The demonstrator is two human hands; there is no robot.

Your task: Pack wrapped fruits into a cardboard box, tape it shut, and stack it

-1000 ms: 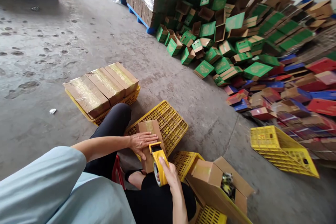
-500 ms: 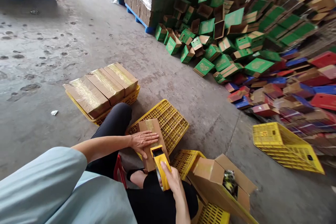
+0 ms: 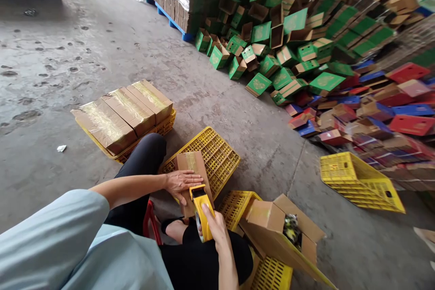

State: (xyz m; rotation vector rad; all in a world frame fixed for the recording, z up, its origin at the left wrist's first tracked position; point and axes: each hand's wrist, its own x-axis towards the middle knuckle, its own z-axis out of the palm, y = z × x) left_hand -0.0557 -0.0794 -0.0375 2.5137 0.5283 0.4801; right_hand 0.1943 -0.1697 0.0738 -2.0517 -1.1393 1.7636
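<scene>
A small brown carton (image 3: 192, 161) with tape along its top lies on an upturned yellow crate (image 3: 220, 156). Across the carton rests my left hand (image 3: 181, 183), palm down with fingers stretched out. My right hand (image 3: 215, 226) is wrapped round a yellow tape dispenser (image 3: 203, 208), whose front end is over the carton near my left fingers. Part of the carton is hidden under the hand and dispenser.
Three taped cartons (image 3: 127, 111) fill a yellow crate at the left. An open carton (image 3: 268, 217) with dark contents stands at the right, beside yellow crates. Another yellow crate (image 3: 360, 183) lies farther right. Piles of green boxes (image 3: 260, 84) and red boxes (image 3: 411, 124) lie beyond.
The whole view has shifted slightly, so the scene sits farther left. Both hands keep nearly the same places on the carton and dispenser.
</scene>
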